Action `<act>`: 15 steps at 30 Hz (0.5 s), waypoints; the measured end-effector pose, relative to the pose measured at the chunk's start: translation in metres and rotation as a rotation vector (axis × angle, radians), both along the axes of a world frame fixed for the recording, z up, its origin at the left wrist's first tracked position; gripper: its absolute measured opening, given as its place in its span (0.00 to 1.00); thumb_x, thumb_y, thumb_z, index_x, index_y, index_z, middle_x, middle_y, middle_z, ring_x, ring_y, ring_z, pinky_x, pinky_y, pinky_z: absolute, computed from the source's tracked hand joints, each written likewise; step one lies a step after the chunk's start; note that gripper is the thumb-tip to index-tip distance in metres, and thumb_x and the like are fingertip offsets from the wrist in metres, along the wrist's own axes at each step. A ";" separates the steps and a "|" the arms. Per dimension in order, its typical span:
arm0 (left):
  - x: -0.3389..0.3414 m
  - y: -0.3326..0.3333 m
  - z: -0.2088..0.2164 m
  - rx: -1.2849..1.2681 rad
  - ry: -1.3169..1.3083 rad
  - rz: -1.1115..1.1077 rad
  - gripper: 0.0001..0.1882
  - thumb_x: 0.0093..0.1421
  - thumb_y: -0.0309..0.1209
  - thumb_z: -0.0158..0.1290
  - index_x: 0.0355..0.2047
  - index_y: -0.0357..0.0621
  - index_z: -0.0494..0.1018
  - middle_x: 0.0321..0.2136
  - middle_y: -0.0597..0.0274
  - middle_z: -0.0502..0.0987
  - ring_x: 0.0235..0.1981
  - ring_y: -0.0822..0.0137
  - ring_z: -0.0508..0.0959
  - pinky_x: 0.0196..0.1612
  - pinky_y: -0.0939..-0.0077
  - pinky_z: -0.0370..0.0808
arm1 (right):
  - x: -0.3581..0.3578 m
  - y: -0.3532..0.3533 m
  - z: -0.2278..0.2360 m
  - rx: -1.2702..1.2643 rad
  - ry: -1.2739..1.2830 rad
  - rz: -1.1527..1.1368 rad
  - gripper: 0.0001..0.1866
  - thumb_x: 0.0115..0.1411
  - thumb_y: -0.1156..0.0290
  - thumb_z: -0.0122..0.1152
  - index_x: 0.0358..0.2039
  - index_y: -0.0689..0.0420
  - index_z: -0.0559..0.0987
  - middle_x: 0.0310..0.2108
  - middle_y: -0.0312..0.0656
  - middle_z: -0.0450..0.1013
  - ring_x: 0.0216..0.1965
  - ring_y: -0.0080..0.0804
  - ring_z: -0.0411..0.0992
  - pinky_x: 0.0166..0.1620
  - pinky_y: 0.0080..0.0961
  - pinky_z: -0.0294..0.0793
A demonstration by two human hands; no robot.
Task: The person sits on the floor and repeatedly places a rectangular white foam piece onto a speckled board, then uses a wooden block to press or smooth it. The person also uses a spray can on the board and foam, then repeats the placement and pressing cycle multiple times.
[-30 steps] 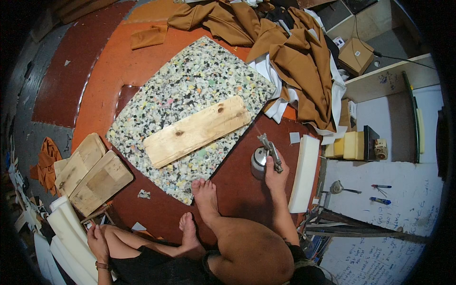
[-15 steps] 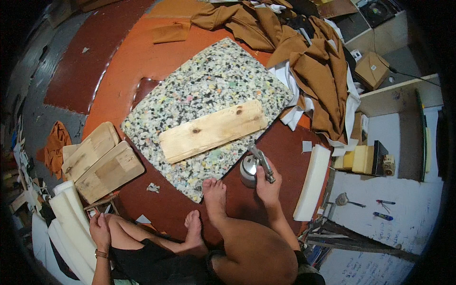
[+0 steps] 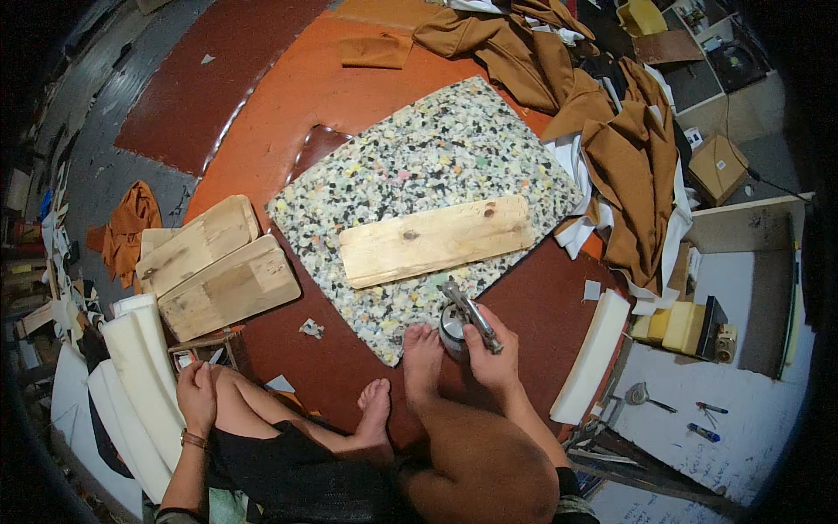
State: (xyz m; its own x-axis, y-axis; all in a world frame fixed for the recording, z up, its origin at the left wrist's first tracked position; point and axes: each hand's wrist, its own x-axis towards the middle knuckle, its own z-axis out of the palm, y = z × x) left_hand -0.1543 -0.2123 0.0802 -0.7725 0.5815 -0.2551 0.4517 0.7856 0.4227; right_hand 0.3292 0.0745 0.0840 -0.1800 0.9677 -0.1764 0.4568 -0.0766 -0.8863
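My right hand (image 3: 495,356) grips a spray gun (image 3: 471,316) by its handle. The gun's metal cup is partly hidden behind the hand, close to my right foot, and its nozzle points toward the edge of a speckled foam sheet (image 3: 393,192). On that foam lies a pale wooden board (image 3: 436,241) with dark knots, slightly tilted across the sheet. My left hand (image 3: 197,400) rests by my left knee, fingers curled in and nothing visible in them.
Two light wooden panels (image 3: 229,299) lie left of the foam. White foam strips (image 3: 140,358) lean beside my left arm; another strip (image 3: 594,356) is on the right. Brown fabric (image 3: 628,166) is heaped at the far right. Pens (image 3: 704,432) lie on a white surface.
The view has shifted, so the scene sits farther right. My right hand and the spray gun have moved left relative to the foam, nearer my right foot. The board stays put on the foam.
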 end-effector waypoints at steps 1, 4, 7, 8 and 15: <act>-0.001 -0.002 -0.001 0.007 -0.001 0.004 0.19 0.69 0.40 0.55 0.46 0.33 0.81 0.44 0.45 0.83 0.47 0.49 0.82 0.54 0.62 0.76 | -0.004 0.001 0.006 -0.024 -0.012 0.019 0.21 0.64 0.69 0.69 0.56 0.65 0.80 0.46 0.54 0.82 0.48 0.37 0.82 0.52 0.31 0.79; -0.002 -0.002 -0.001 -0.009 -0.015 -0.006 0.19 0.71 0.38 0.54 0.47 0.31 0.79 0.43 0.49 0.83 0.45 0.59 0.82 0.52 0.67 0.76 | -0.013 0.001 0.011 -0.081 -0.008 0.043 0.22 0.65 0.67 0.69 0.56 0.65 0.80 0.45 0.55 0.82 0.47 0.38 0.82 0.51 0.32 0.79; 0.002 0.004 0.004 -0.003 0.009 -0.030 0.19 0.71 0.39 0.54 0.47 0.31 0.80 0.43 0.48 0.83 0.46 0.58 0.82 0.53 0.67 0.76 | -0.023 0.003 0.014 -0.116 0.006 0.086 0.22 0.65 0.66 0.69 0.56 0.64 0.80 0.45 0.55 0.83 0.47 0.38 0.82 0.50 0.32 0.79; 0.005 0.007 0.007 0.001 0.009 -0.022 0.19 0.70 0.39 0.55 0.46 0.32 0.80 0.43 0.47 0.83 0.46 0.55 0.82 0.53 0.65 0.76 | -0.026 0.004 0.017 -0.125 0.010 0.107 0.22 0.65 0.66 0.69 0.56 0.63 0.80 0.45 0.54 0.83 0.48 0.37 0.82 0.50 0.32 0.79; 0.007 0.012 0.014 -0.025 0.019 -0.008 0.19 0.69 0.40 0.55 0.44 0.33 0.81 0.43 0.45 0.83 0.46 0.49 0.82 0.52 0.63 0.76 | -0.044 0.008 0.037 -0.080 -0.024 0.283 0.21 0.64 0.65 0.69 0.56 0.57 0.81 0.46 0.53 0.82 0.49 0.42 0.83 0.52 0.32 0.79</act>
